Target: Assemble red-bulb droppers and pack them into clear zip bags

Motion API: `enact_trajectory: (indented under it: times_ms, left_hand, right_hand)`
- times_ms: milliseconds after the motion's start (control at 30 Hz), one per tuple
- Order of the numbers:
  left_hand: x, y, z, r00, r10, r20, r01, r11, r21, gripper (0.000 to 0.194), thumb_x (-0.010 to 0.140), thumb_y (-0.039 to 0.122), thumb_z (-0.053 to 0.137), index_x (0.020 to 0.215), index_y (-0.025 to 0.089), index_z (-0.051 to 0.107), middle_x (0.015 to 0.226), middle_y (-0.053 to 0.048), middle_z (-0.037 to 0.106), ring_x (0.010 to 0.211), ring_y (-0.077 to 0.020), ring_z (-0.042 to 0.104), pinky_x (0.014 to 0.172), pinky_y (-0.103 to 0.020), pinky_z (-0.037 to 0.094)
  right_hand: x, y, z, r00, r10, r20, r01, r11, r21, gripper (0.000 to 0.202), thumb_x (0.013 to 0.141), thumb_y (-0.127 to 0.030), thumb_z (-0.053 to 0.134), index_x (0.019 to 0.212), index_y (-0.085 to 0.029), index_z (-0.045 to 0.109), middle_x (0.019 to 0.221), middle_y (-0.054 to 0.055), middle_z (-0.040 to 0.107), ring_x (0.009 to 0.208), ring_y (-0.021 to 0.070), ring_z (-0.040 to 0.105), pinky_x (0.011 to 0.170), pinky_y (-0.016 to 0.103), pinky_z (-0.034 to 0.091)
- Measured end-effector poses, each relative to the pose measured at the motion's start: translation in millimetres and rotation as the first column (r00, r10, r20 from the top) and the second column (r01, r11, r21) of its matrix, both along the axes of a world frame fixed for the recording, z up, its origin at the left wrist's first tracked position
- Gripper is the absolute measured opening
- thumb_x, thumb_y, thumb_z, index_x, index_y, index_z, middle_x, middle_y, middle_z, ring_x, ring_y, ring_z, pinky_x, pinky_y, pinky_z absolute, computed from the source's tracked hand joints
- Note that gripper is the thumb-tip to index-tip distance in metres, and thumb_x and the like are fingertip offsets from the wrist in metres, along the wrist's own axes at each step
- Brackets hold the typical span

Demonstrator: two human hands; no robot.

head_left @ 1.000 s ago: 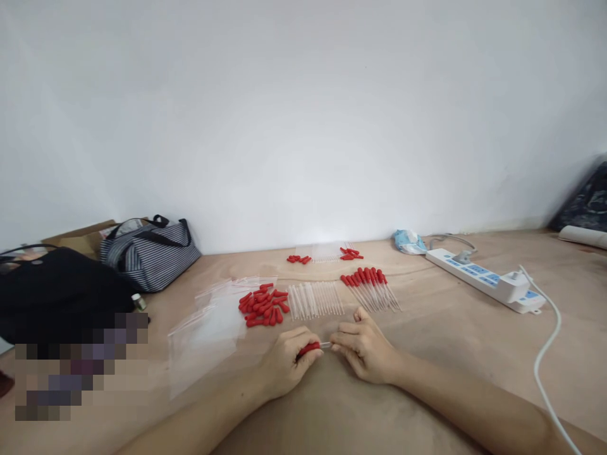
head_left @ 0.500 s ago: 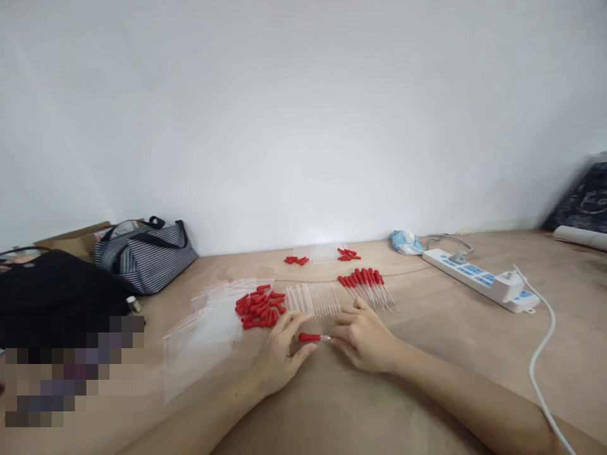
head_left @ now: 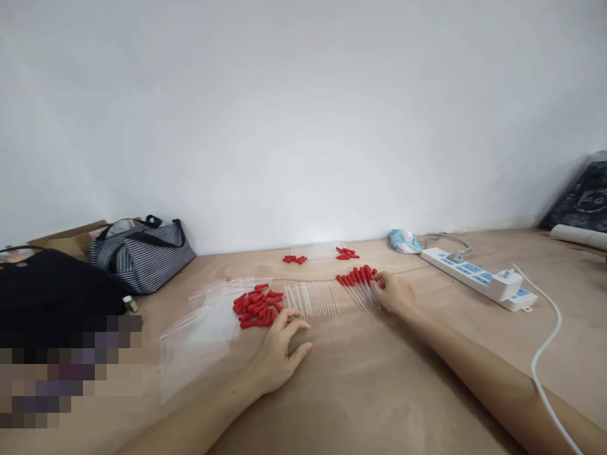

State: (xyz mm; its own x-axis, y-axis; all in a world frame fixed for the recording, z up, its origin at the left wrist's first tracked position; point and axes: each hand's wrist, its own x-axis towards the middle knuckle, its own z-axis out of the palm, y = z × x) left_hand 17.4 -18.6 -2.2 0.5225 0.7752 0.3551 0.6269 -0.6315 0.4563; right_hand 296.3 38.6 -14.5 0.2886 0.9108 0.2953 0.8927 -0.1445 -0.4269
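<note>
My right hand (head_left: pixel 392 292) is at the right end of a row of red-bulbed droppers (head_left: pixel 356 277), fingers pinched on a dropper there; the fingers partly cover it. The row lies with bulbs away from me and clear tubes pointing toward me. My left hand (head_left: pixel 281 351) rests on the table with fingers apart and nothing in them. It is just in front of a pile of loose red rubber bulbs (head_left: pixel 256 308). Between the hands, beyond them, lies a row of clear thin tubes (head_left: pixel 313 299) without bulbs.
Clear zip bags (head_left: pixel 203 341) lie left of the bulbs. More red bulbs (head_left: pixel 348 253) and tubes lie near the wall. A white power strip (head_left: pixel 474 275) with a white cable (head_left: pixel 535 360) is at the right. A striped bag (head_left: pixel 147 256) and black cloth (head_left: pixel 52 297) are at the left.
My right hand has carried the dropper from in front of my left hand, away and to the right, to the row of droppers. My left hand has stayed nearly in place.
</note>
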Motion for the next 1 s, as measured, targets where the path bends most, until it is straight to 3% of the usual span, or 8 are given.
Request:
enact_trajectory:
  times_ms: [233, 400, 533, 667, 767, 867, 1000]
  left_hand:
    - [0, 1, 1.5, 1.0, -0.009, -0.015, 0.009, 1.0, -0.028, 0.013, 0.076, 0.019, 0.05, 0.088, 0.021, 0.055, 0.106, -0.006, 0.046, 0.098, -0.0222, 0.048, 0.085, -0.039, 0.041]
    - [1, -1, -1.2, 1.0, -0.019, 0.005, 0.019, 1.0, 0.005, 0.012, 0.074, 0.017, 0.052, 0.085, 0.021, 0.057, 0.101, -0.006, 0.05, 0.094, -0.0208, 0.05, 0.082, -0.036, 0.041]
    - [-1, 5, -1.5, 0.999, 0.026, 0.035, -0.028, 0.997, 0.074, 0.008, 0.076, 0.02, 0.051, 0.079, 0.019, 0.058, 0.088, -0.004, 0.053, 0.085, -0.0182, 0.053, 0.077, -0.032, 0.043]
    - [-17, 42, 20.9, 0.968, 0.242, -0.062, -0.235, 0.966, 0.109, 0.016, 0.077, 0.023, 0.048, 0.067, 0.017, 0.059, 0.078, -0.003, 0.059, 0.079, -0.0179, 0.057, 0.075, -0.031, 0.044]
    - [-37, 88, 44.0, 0.868, 0.416, -0.27, -0.421, 0.906, 0.04, 0.014, 0.077, 0.021, 0.049, 0.072, 0.017, 0.061, 0.078, -0.003, 0.064, 0.081, -0.0196, 0.059, 0.071, -0.028, 0.044]
    - [-53, 126, 53.9, 0.816, 0.43, -0.387, -0.477, 0.878, -0.029, 0.009, 0.077, 0.019, 0.054, 0.074, 0.015, 0.062, 0.08, -0.004, 0.065, 0.084, -0.0226, 0.059, 0.073, -0.03, 0.044]
    - [-59, 150, 46.9, 0.771, 0.359, -0.526, -0.506, 0.847, -0.163, 0.023, 0.085, 0.026, 0.049, 0.103, 0.013, 0.053, 0.104, -0.006, 0.055, 0.087, -0.0192, 0.056, 0.074, -0.037, 0.047]
  right_hand:
    - [-2, 1, -3.9, 1.0, 0.018, 0.012, -0.018, 1.0, -0.004, 0.024, 0.077, -0.029, 0.046, 0.091, -0.018, 0.062, 0.079, 0.006, 0.066, 0.075, 0.0193, 0.059, 0.06, 0.026, 0.034]
    - [-1, 1, -3.5, 0.999, 0.006, 0.037, -0.008, 0.999, 0.035, 0.023, 0.077, -0.028, 0.046, 0.09, -0.019, 0.062, 0.079, 0.005, 0.066, 0.076, 0.0193, 0.058, 0.063, 0.027, 0.032]
    - [-7, -5, -0.3, 0.996, 0.062, 0.057, -0.068, 0.991, 0.111, 0.02, 0.077, -0.027, 0.044, 0.083, -0.019, 0.062, 0.08, 0.004, 0.065, 0.076, 0.0176, 0.058, 0.066, 0.027, 0.031]
    - [-28, -14, 6.7, 0.97, 0.21, 0.12, -0.227, 0.962, 0.152, 0.02, 0.076, -0.025, 0.043, 0.077, -0.018, 0.062, 0.076, 0.003, 0.065, 0.075, 0.0161, 0.057, 0.068, 0.028, 0.03]
    - [-50, -14, 14.0, 0.944, 0.305, 0.13, -0.312, 0.949, 0.041, 0.021, 0.076, -0.023, 0.042, 0.077, -0.018, 0.062, 0.077, 0.005, 0.065, 0.074, 0.0167, 0.058, 0.066, 0.027, 0.033]
    - [-70, -5, 21.2, 0.963, 0.242, 0.114, -0.223, 0.962, -0.16, 0.024, 0.076, -0.023, 0.041, 0.08, -0.016, 0.063, 0.084, 0.011, 0.065, 0.08, 0.0213, 0.059, 0.063, 0.029, 0.038]
    - [-85, 11, 26.8, 0.983, 0.157, 0.095, -0.125, 0.951, -0.281, 0.026, 0.072, -0.022, 0.046, 0.089, -0.013, 0.063, 0.093, 0.016, 0.063, 0.081, 0.0246, 0.061, 0.06, 0.03, 0.042]
